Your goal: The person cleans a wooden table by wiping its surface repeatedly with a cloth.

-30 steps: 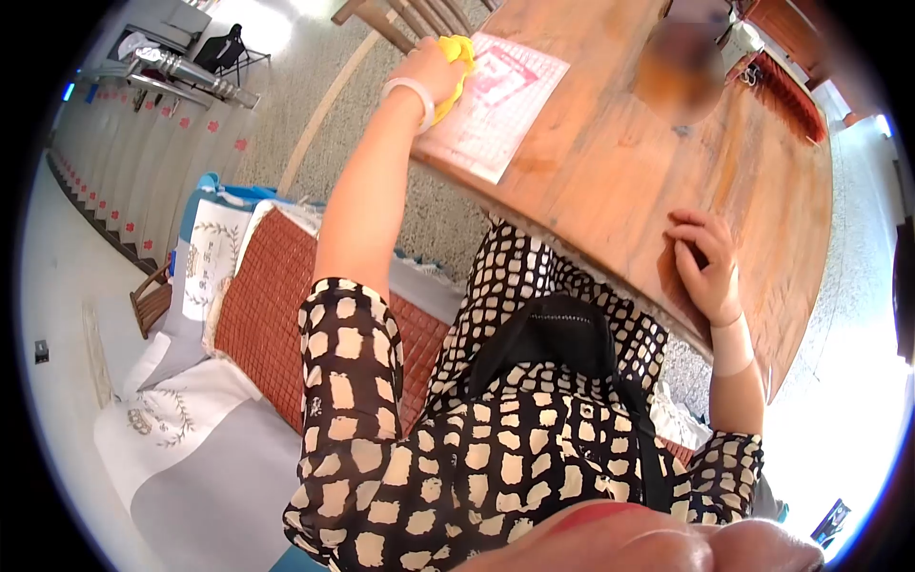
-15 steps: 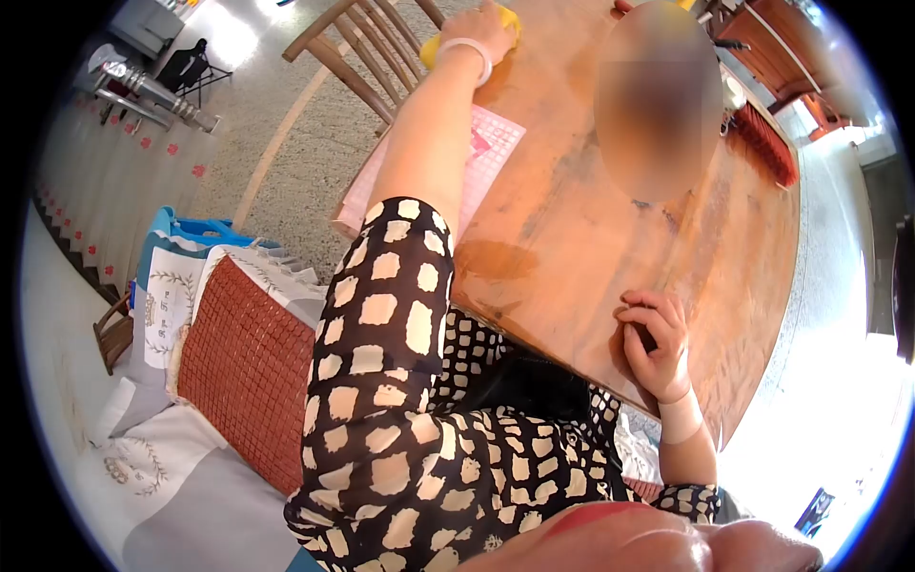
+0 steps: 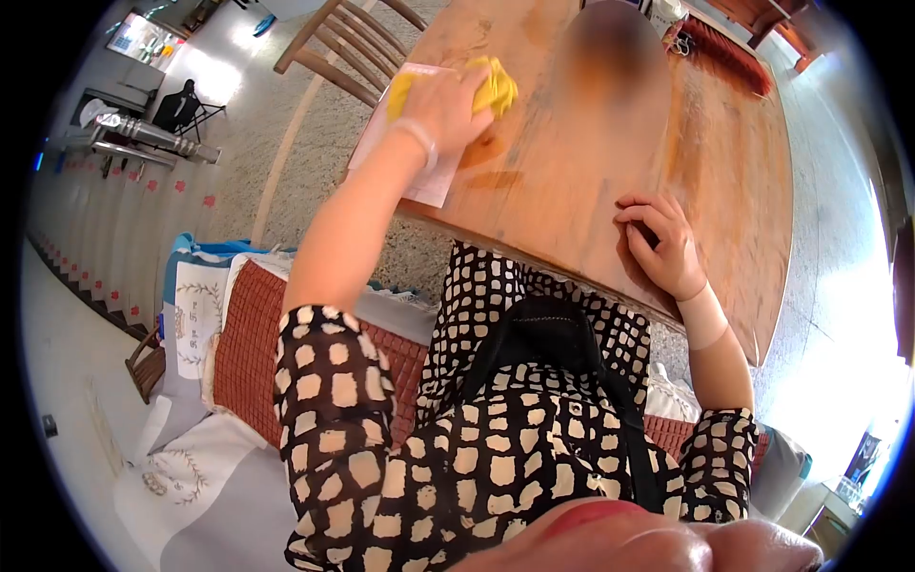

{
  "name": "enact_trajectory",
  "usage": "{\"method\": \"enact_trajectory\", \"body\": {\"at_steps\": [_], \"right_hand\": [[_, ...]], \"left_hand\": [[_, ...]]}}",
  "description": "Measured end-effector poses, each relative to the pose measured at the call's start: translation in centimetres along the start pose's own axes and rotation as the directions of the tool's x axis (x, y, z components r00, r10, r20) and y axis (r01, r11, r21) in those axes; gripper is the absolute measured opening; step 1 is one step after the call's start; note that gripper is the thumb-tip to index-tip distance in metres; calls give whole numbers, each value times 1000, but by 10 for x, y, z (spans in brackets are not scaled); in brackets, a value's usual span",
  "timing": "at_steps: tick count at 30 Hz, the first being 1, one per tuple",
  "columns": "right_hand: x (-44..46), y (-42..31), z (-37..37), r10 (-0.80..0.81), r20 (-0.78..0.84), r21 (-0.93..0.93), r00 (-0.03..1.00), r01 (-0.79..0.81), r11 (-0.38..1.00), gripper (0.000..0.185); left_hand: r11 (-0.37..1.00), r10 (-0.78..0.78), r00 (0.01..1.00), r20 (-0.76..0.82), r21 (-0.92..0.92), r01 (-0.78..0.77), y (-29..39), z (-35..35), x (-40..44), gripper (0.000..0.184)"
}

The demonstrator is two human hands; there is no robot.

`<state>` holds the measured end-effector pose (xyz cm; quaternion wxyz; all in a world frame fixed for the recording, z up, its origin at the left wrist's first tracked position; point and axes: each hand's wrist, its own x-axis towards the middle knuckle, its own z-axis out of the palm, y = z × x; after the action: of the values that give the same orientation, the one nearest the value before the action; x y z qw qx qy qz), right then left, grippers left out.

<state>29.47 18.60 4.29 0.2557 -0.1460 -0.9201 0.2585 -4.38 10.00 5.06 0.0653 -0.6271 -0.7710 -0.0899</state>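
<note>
My left hand (image 3: 446, 110) presses a crumpled yellow cloth (image 3: 497, 91) down near the table's left edge, its fingers closed over it. Under that hand and wrist lies a pale pink sheet (image 3: 436, 183), partly covered by them and by the cloth. Dark wet-looking patches show on the brown wooden table (image 3: 562, 191) close to the cloth. My right hand (image 3: 662, 246) rests on the wood near the front edge. Its fingers are loosely curled, the thumb apart from them, with nothing visible in it.
A wooden chair (image 3: 343, 43) stands beyond the table's left edge. A red-bristled brush (image 3: 729, 55) lies at the far right of the tabletop. A blurred patch hides part of the far table. Left of me is a seat with a reddish-brown woven mat (image 3: 250, 334).
My left hand has drawn the yellow cloth nearer, from the far left edge onto the pink sheet. The view has shifted. My right hand keeps its pose on the table.
</note>
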Motion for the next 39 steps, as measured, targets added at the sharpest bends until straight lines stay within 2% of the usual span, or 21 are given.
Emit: {"method": "enact_trajectory", "body": {"at_steps": [2,5,8,11,16,20,21,24,26,30,31,33,34,36,37,39], "right_hand": [[0,1,1,-15,-8,10,1000,15,1000,14],[-1,-1,0,-39,-17,-8,999,39,999,14],[-1,-3,0,-25,-31,-10,999,25,1000,14],[1,-2,0,4,-5,-9,1000,-4,1000,13],[4,1,4,27,-18,15,999,-26,1000,12],[3,2,3,37,3,2,999,-37,999,11],[3,1,3,35,-4,-4,999,-35,999,11],[2,1,4,22,-20,-12,1000,-23,1000,10],[1,3,5,24,-38,-3,999,-24,1000,9],[-4,11,3,-30,-40,69,999,33,997,11],[-8,9,2,89,-66,158,994,-78,984,12],[-15,6,0,323,-88,337,942,-277,900,14],[-16,8,-3,275,-157,272,949,-226,935,15],[-16,12,-3,180,-287,142,941,-144,979,17],[-15,12,-5,145,-324,115,935,-113,987,19],[-7,5,-7,75,-389,54,918,-58,997,24]], "left_hand": [[997,71,997,-42,-16,-72,5,-16,-48,59],[990,59,991,-122,-120,-74,-6,-26,-98,60],[999,-53,990,-130,-8,52,-23,-32,-122,66],[961,-275,960,42,-8,276,-43,-20,-95,69],[886,-463,886,6,39,462,-73,8,-6,68],[776,-627,778,40,119,620,-30,7,44,67],[780,-621,783,25,118,615,-17,11,49,66],[882,-470,877,95,19,471,30,18,56,68],[938,-347,931,115,27,347,84,18,53,68],[986,-127,991,39,-101,131,167,28,42,69],[988,-69,998,3,-141,69,177,24,38,70],[950,-63,994,94,-298,88,178,9,38,70],[923,-55,989,134,-370,101,173,-2,37,70],[682,-121,992,-48,-730,48,134,9,39,65],[731,-166,984,-70,-679,75,115,-1,33,62],[843,-133,978,-161,-537,26,69,-8,17,57]]}}
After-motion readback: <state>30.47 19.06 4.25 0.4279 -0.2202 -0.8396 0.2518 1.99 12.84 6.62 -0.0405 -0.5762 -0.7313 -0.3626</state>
